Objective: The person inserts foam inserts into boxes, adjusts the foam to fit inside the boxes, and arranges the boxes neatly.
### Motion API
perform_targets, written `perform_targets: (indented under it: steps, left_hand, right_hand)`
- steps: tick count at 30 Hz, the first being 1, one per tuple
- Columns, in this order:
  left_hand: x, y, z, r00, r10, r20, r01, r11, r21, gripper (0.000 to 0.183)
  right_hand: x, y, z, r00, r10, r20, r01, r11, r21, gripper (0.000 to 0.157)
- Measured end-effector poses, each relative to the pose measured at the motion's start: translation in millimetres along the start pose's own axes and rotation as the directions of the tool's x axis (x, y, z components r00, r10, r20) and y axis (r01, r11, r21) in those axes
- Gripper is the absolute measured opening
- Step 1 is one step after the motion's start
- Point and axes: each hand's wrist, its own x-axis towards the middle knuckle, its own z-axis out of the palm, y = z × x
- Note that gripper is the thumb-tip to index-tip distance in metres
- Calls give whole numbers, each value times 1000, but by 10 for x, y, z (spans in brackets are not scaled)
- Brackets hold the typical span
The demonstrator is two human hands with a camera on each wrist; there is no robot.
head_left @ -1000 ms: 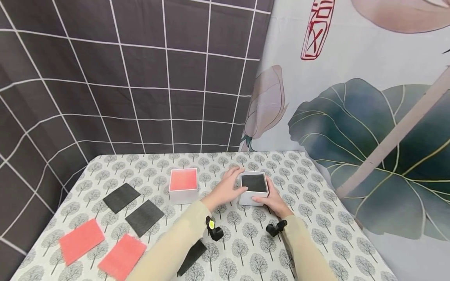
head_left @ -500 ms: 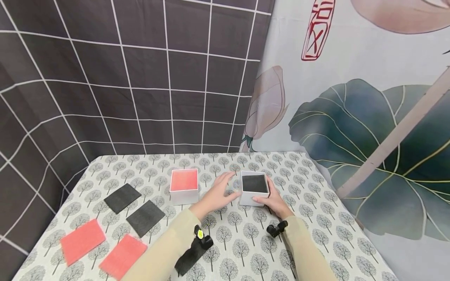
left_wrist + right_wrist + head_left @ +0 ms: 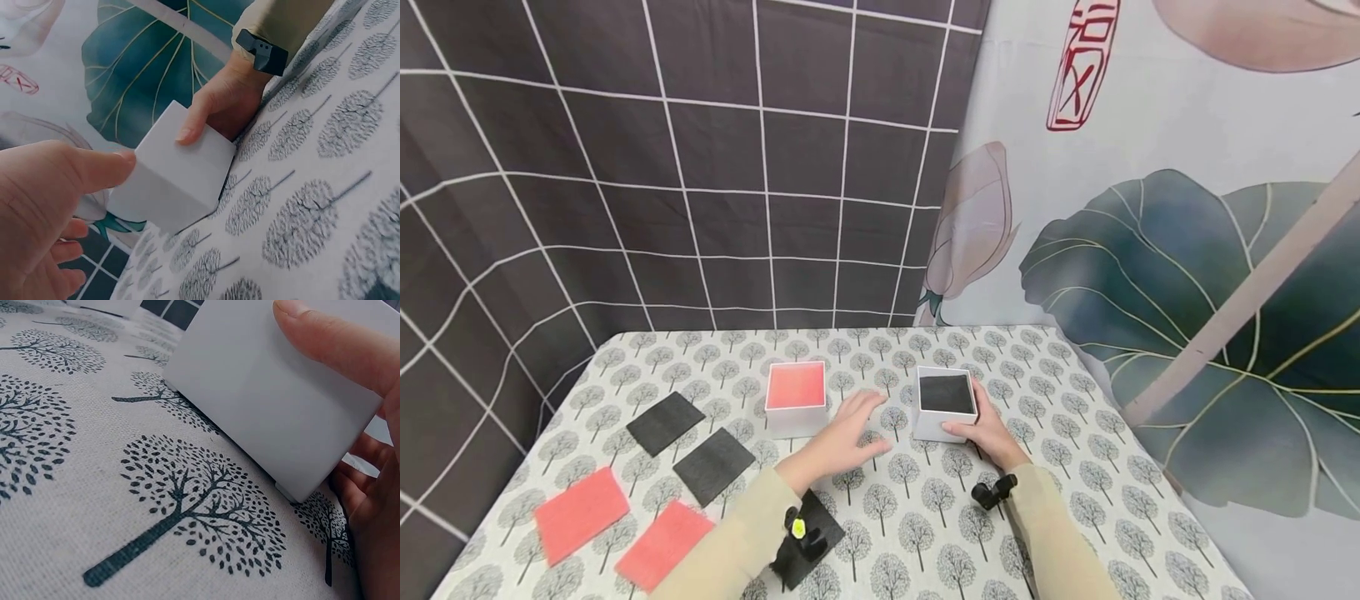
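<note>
A square white box (image 3: pixel 934 427) stands on the table right of the middle, with a flat black sheet (image 3: pixel 945 392) showing inside its rim. My right hand (image 3: pixel 992 433) grips this box at its near right corner, thumb on the front wall and fingers round the right side. In the right wrist view the box (image 3: pixel 262 394) has its base at the tablecloth. My left hand (image 3: pixel 838 440) hovers between the two boxes, holding nothing, thumb apart from the relaxed fingers. A second white box (image 3: pixel 797 422), filled with a red sheet (image 3: pixel 796 386), stands just beyond it.
Two black sheets (image 3: pixel 665 422) and two red sheets (image 3: pixel 582 515) lie on the left of the tree-print tablecloth (image 3: pixel 917 533). Another black sheet (image 3: pixel 823 525) lies partly under the left wrist in the head view. A dark grid curtain (image 3: pixel 715 167) hangs behind the table.
My left hand has left the rim of the black-filled box and drawn back to the left and toward me. My right hand has kept its hold on that box.
</note>
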Motion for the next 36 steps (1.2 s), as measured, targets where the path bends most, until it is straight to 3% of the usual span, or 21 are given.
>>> perform_targets:
  steps: [8,13,20,28,30,36]
  left_hand:
    - [-357,-144,-16,999,-22,49,22,1000,-9,67]
    - [-512,-226,2,996,-69,59,68,997,20,67]
    - [-731,-199,19,986,-163,-42,167,970,177,69]
    - [-1039,-180,67,950,-263,-169,303,907,292,78]
    - [-1114,-195,96,946,-275,-171,317,894,315,84]
    - [-1251,-189,153,950,-294,-107,313,902,296,102]
  right_hand:
    - [-6,8,4,1000,25,-6,-25,1000,2,105]
    - [-17,10,-3,1000,10,-10,-10,1000,3,103]
    - [-17,20,8,1000,-6,-6,7,1000,18,102]
    - [-9,26,18,1000,-20,0,20,1000,17,101]
    - [-8,20,18,1000,-18,4,18,1000,14,102]
    - [8,28,12,1000,-28,3,28,999,18,102]
